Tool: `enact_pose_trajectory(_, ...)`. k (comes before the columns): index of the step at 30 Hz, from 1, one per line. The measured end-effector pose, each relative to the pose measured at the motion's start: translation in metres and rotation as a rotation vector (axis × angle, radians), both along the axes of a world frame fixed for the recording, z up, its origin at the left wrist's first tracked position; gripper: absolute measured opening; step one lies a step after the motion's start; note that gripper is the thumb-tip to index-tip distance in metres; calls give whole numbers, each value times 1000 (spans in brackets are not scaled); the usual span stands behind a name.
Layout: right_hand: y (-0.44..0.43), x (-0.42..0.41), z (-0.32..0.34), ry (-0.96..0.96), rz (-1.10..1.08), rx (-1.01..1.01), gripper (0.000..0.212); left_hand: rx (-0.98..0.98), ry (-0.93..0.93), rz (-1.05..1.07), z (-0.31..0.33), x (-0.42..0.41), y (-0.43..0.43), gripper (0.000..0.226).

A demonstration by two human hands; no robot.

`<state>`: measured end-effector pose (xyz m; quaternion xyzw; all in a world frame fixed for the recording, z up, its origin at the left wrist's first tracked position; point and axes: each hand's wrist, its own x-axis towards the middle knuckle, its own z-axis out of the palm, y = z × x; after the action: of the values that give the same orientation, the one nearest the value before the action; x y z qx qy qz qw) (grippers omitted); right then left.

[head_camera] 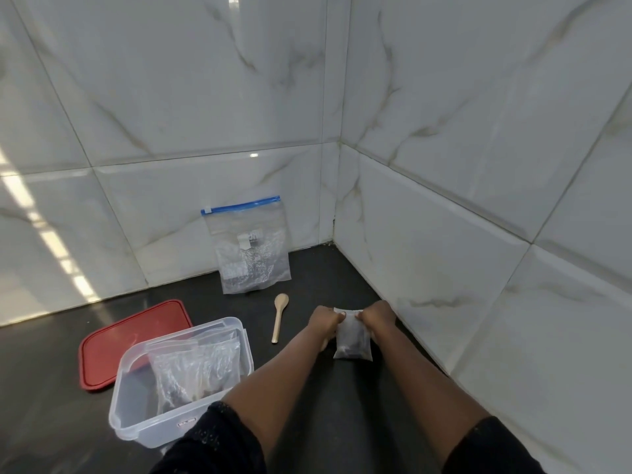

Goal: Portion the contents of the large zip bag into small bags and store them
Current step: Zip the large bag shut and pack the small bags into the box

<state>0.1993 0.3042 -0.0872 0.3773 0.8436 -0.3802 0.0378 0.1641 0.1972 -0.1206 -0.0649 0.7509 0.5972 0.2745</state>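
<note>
Dark stone counter (pixel 44 388) meets glossy marble-patterned wall tiles (pixel 205 97) in a corner; a wooden spoon (pixel 278 318) lies on it, bowl toward the wall; just right of the spoon, a small bag (pixel 354 340) rests on the counter with dark contents in its lower part; the left hand (pixel 325 321) and right hand (pixel 376 314) each have fingers curled onto its top edge, pinching it from either side; behind the spoon, the large zip bag (pixel 251 248) with a blue slider strip leans upright against the wall, partly filled; left of the spoon and nearer the person stands a clear container (pixel 136 415) holding crumpled clear bags (pixel 195 371); a red lid (pixel 119 340) lies flat, touching the container's far-left side.
</note>
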Motion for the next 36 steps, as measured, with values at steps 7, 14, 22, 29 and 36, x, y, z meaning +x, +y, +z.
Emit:
enact_pose_trajectory(7,-15,-2,39,197,78,18,30,104,168,170,21,-1,-24,13)
enact_pose_trajectory(14,-49,3,63,505,85,-184,3,100,345,201,59,8,-61,16)
enact_pose_trajectory(22,-110,-2,83,589,204,-267,14,34,484,339,91,16,-125,23)
enact_pose_trajectory(29,-182,2,94,573,317,-252,13,-27,520,469,106,30,-198,29)
enact_pose_trajectory(36,-233,12,81,479,392,-267,25,25,408,420,99,54,-260,14)
